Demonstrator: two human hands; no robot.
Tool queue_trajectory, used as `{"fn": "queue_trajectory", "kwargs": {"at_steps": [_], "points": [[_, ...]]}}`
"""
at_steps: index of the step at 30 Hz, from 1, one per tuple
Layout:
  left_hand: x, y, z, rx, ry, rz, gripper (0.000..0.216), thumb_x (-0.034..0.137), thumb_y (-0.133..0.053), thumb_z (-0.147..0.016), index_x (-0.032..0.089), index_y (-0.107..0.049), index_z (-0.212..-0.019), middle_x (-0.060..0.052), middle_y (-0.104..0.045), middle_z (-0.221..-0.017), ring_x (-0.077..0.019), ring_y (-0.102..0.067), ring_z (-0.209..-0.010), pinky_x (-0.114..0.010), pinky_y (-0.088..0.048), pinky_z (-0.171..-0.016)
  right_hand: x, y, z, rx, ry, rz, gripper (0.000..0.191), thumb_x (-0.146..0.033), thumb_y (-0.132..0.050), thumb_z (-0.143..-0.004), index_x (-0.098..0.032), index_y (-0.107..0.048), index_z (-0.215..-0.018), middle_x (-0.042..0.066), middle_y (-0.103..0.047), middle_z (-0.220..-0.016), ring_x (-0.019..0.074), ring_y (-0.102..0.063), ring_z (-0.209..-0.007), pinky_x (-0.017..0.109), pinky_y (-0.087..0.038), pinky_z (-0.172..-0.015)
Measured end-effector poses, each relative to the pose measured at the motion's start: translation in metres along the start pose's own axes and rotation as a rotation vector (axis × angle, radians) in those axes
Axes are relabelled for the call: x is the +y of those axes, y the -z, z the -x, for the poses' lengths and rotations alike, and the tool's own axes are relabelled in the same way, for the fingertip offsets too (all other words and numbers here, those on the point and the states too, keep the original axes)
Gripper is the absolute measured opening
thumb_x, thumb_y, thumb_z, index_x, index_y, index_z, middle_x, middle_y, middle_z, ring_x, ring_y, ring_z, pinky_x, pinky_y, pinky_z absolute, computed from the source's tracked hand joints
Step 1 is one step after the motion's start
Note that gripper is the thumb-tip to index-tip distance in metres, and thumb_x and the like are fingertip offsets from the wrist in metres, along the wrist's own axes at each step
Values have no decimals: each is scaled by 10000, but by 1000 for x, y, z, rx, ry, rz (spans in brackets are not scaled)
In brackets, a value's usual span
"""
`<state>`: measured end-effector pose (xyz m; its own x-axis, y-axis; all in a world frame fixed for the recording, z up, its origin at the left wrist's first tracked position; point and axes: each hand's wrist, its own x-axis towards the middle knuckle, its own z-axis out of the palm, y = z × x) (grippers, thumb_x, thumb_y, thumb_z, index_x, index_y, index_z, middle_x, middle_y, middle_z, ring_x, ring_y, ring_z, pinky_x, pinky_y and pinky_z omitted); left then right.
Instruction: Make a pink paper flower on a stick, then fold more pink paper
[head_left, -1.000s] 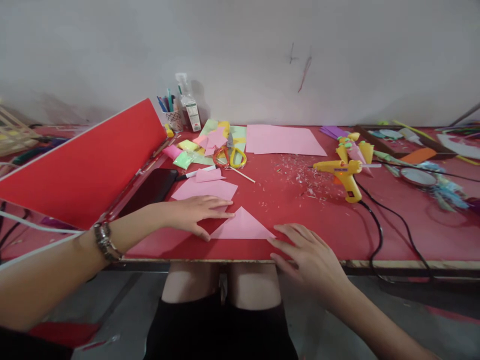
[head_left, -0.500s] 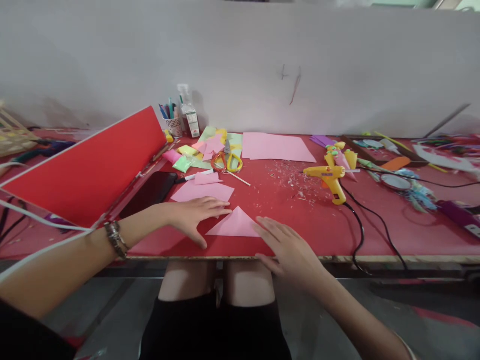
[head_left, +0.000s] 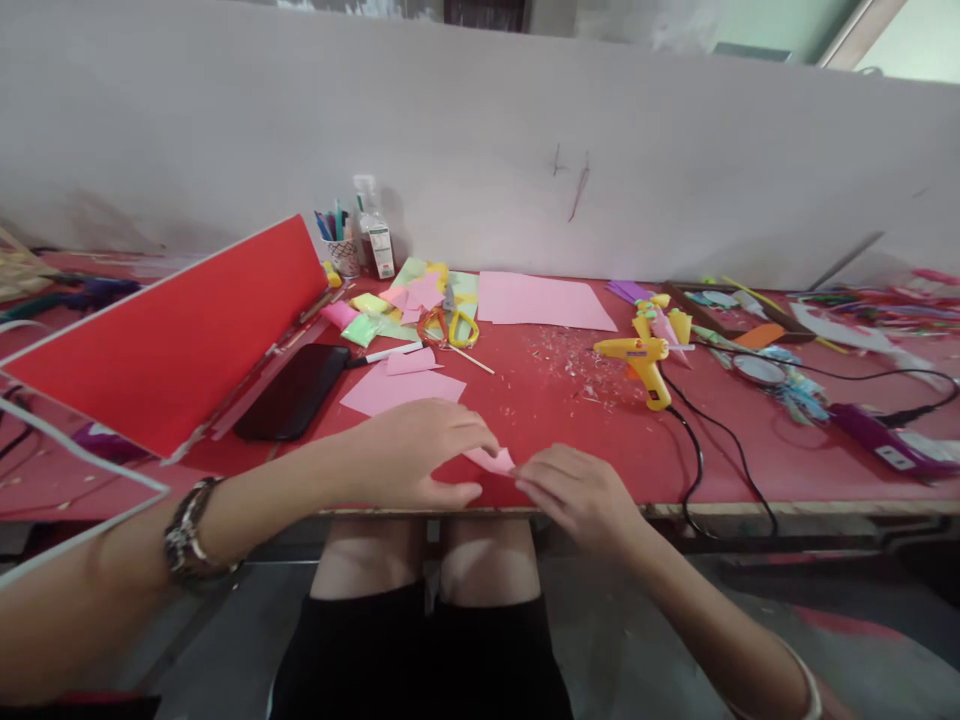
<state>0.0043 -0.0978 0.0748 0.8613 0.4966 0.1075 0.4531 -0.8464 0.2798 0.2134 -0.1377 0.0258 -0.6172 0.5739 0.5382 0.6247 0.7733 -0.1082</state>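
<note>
A folded pink paper triangle [head_left: 493,461] lies near the front edge of the red table [head_left: 750,450], mostly covered by my hands. My left hand [head_left: 420,450], with a watch on its wrist, curls over the paper's left part, fingers bent down on it. The fingers of my right hand [head_left: 577,490] pinch the paper's right corner. Only a small pink strip shows between the two hands. Behind them lies a flat pink sheet [head_left: 401,386].
A black phone [head_left: 292,392] lies left, beside a raised red board [head_left: 172,335]. Scissors [head_left: 450,325], coloured paper scraps, a pen cup [head_left: 341,250] and a bottle [head_left: 371,225] sit at the back. A yellow glue gun [head_left: 637,360] with a black cable [head_left: 712,440] stands right.
Both hands have closed in over the pink triangle, which lay open between them before. The fingers went from flat to curled and pinching. The camera has tilted up.
</note>
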Motion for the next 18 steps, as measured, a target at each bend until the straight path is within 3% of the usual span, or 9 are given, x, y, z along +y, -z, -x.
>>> {"fn": "queue_trajectory", "kwargs": {"at_steps": [3,5,10,18], "points": [[14,-2,-8,114,72,-122,128,206,-446,-741,173,-563,-782,1,-629,-703,-134,-559,-622,-233,-370,-548,-3,13,-21,36,-136,-89,258,-239,-399,-852,-138,-594,-715,28,-609,-613,94,-526,-557,185,-373,-525],[17,-5,-12,224,112,-256,141,191,-422,-746,172,-546,-683,17,-580,-560,-121,-519,-518,-227,-306,-471,-6,17,-34,12,-261,-182,247,-245,-437,-828,-144,-572,-649,3,-587,-540,75,-505,-483,171,-347,-476],[5,-3,-10,491,62,-530,245,199,-372,-773,173,-513,-575,25,-498,-431,-103,-451,-426,-228,-244,-437,-10,18,-58,-58,-419,-519,196,-210,-450,-798,-161,-512,-618,-47,-564,-473,45,-491,-385,146,-363,-446],[-20,3,0,602,-6,-646,259,126,-374,-710,191,-498,-491,43,-475,-384,-84,-406,-388,-224,-249,-435,3,16,-70,-33,-483,-695,193,-252,-458,-789,-161,-484,-621,-43,-548,-464,44,-485,-364,149,-374,-413]]}}
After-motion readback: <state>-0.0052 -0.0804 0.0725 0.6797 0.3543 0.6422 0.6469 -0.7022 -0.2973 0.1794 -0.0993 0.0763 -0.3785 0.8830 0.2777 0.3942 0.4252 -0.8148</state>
